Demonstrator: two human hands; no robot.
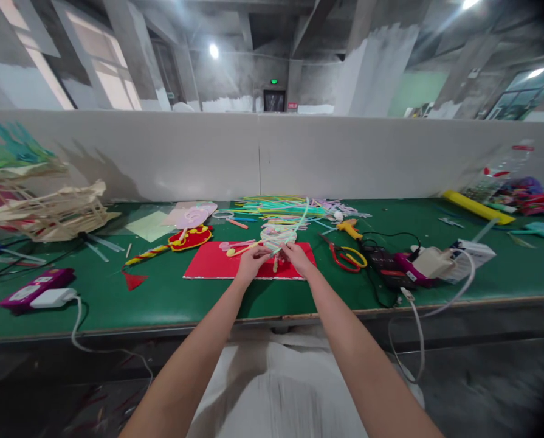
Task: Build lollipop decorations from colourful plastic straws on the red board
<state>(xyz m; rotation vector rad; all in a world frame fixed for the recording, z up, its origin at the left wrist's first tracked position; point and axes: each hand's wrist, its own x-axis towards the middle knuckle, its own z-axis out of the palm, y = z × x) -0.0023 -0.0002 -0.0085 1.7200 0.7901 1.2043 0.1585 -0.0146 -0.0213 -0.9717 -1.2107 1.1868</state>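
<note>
Strip [306, 211], pale green and narrow, is at the fingertips over the red board [208, 261], its long axis bowing up and away toward one o'clock. The right hand [298, 258] is nearer, its fingers apparently clamped on the lower end; the left hand [252, 263] sits at eight o'clock from that pinch, fingertips close together, though whether they grip anything I cannot tell. Just beyond, at twelve, is a pale disc [276, 233]. Farther out, straws [290, 210] lie at twelve, scissors [363, 260] at three
</note>
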